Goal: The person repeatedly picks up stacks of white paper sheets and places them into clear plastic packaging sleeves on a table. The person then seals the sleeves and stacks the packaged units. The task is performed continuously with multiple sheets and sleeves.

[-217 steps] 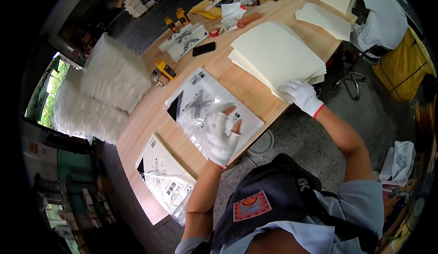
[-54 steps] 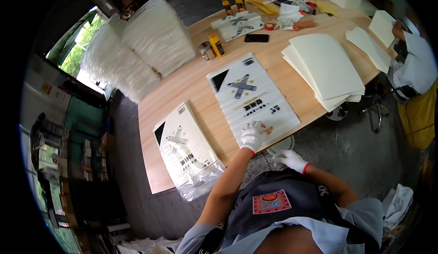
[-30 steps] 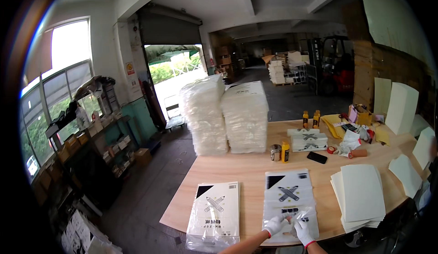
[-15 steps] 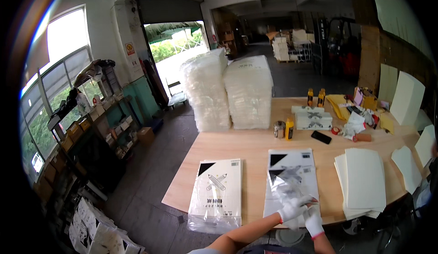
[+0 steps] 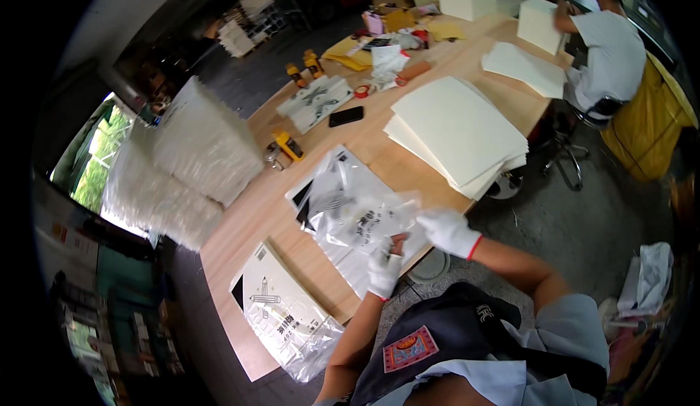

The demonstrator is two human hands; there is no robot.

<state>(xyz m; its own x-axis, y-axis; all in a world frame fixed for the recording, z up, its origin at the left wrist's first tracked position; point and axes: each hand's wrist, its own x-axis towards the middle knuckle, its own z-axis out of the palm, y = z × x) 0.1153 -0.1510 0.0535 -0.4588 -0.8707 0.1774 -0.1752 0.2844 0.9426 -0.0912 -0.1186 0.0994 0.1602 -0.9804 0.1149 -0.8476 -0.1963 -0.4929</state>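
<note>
A clear printed plastic bag [image 5: 357, 205], crumpled and partly lifted, is spread above a flat pile of similar bags [image 5: 341, 264] at the table's front edge. My left hand [image 5: 384, 269], in a white glove with bare fingertips showing, pinches the bag's near edge. On the bag's right corner is my right hand [image 5: 450, 234], gloved in white with a red cuff; its fingers are closed and slightly blurred. Left of the pile lies a bagged pack of drawing paper [image 5: 281, 311] with crossed pencils on its cover. A stack of blank cream sheets [image 5: 456, 129] sits to the right.
Tall stacks of wrapped packs [image 5: 200, 143] stand at the table's far left. A yellow bottle [image 5: 287, 145], a jar [image 5: 276, 159], a black phone [image 5: 346, 116] and red tape [image 5: 362, 91] lie beyond the bags. A seated person [image 5: 609, 52] handles sheets at the far right.
My view has swung to the right and tilted, bringing the seated person in. My hands, close together before, have moved apart, and the bag is spread wider between them.
</note>
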